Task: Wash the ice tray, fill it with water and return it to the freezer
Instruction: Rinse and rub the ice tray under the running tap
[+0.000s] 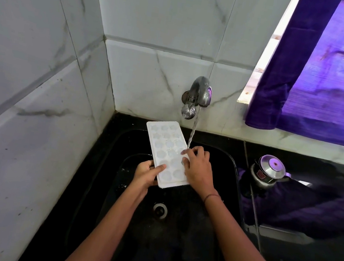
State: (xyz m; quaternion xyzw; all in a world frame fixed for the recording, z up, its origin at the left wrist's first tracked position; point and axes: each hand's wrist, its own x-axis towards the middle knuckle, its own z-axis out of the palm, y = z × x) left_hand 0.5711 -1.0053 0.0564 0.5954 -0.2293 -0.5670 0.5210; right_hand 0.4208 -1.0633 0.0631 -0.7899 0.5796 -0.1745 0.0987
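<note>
Washing stage: ice tray (167,154) gripped at near-left corner by left hand (146,174); right hand (197,167) fingers rubbed over cells under running tap (199,92). Filling, freezer outstanding.

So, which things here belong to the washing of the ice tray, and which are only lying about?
In use: ice tray, gripped by the left hand, right hand resting on it; tap, running; sink.
Lying about: steel pot on the counter; purple curtain.
</note>
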